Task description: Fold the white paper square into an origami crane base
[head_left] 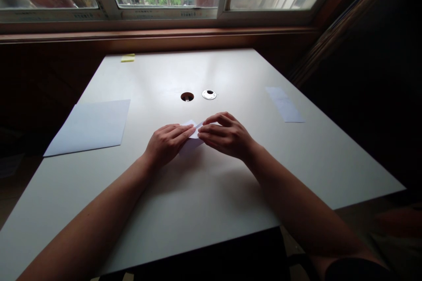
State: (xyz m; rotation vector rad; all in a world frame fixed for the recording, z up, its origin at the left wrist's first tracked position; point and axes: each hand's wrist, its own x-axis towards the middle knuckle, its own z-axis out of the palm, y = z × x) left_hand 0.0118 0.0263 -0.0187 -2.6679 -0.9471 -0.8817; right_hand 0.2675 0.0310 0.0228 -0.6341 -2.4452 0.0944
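Note:
A small piece of folded white paper is between my hands near the middle of the white table. My left hand presses on its left side, fingers close together and pointing right. From the other side, my right hand holds a raised flap or edge of the paper, thumb side hidden, fingers bent toward the left hand. The fingertips of both hands nearly meet over the paper. Much of the paper is covered by the fingers, so its full folded shape cannot be made out.
A stack or large sheet of white paper lies at the table's left edge. On the right is a narrow paper strip. Beyond my hands are a round cable hole and its loose cover. Yellow sticky notes lie at the far left.

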